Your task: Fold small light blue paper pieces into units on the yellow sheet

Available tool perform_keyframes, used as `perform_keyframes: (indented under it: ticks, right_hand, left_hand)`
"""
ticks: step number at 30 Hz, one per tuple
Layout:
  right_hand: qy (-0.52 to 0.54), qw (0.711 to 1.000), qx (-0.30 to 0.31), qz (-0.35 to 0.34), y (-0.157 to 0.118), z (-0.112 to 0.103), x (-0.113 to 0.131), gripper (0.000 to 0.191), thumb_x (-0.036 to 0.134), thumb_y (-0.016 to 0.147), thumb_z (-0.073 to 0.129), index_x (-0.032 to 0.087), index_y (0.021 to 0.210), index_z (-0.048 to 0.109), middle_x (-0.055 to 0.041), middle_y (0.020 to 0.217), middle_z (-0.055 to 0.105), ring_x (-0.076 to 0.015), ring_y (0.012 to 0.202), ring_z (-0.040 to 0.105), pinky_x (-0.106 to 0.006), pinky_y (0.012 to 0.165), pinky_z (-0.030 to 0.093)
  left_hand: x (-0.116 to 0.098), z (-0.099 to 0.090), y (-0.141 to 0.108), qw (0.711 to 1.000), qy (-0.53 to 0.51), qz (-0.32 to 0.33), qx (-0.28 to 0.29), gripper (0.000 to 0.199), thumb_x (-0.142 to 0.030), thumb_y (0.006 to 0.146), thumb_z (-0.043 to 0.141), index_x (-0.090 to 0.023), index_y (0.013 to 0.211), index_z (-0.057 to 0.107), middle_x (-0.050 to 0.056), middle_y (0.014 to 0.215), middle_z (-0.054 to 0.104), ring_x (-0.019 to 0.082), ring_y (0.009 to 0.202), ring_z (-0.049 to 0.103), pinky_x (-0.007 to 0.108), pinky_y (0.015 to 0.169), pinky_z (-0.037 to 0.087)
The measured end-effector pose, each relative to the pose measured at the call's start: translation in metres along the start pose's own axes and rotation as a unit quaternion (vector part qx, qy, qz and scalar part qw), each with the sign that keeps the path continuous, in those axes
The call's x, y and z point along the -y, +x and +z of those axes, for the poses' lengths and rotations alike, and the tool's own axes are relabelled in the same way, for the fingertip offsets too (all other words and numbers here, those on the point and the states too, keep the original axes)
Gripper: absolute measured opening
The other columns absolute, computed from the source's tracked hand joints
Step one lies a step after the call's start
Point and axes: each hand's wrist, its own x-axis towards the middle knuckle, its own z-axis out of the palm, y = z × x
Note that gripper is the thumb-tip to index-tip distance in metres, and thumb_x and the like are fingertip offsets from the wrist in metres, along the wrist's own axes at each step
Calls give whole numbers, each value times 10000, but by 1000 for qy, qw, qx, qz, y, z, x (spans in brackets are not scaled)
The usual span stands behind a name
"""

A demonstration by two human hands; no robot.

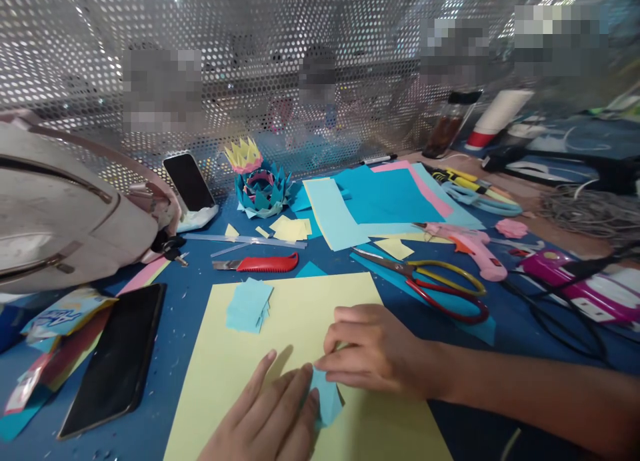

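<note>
A small light blue piece of paper [327, 401], partly folded, is between my two hands over a large pale yellow sheet [210, 374]. My left hand [275, 407] holds its left side with thumb and fingers, the little finger sticking out. The fingertips of my right hand [370, 347] are pinched together at the paper's top corner. A stack of light blue paper squares [249, 305] lies on the yellow sheet, beyond my left hand. Scissors [425, 274] with yellow and red handles lie past my right hand. Beyond the sheet is a red utility knife [267, 263].
Blue, pink and light blue sheets [395, 194] lie at the back, beside a layered paper flower [263, 187]. To the right are a pink glue gun [465, 241], a purple power strip [575, 281] and cables. At left sit a backpack [65, 207] and a dark phone [117, 357].
</note>
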Motion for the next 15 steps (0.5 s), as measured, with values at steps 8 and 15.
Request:
perform_keyframes:
  ticks: [8, 15]
  right_hand:
    - [-131, 987, -28, -87, 9, -5, 2, 151, 183, 946, 611, 207, 798, 633, 45, 745, 643, -115, 649, 453, -305, 560, 237]
    - [-156, 980, 12, -125, 12, -8, 3, 180, 154, 954, 579, 181, 776, 596, 35, 724, 619, -128, 663, 465, -314, 540, 226]
  left_hand:
    - [0, 0, -1, 1000, 7, 1, 24, 230, -144, 987, 498, -116, 1114, 688, 158, 1191, 708, 246, 1170, 648, 538, 1201, 193]
    - [3, -2, -2, 1000, 13, 7, 22, 213, -139, 972, 530, -117, 1106, 695, 158, 1185, 710, 234, 1121, 677, 535, 1194, 193]
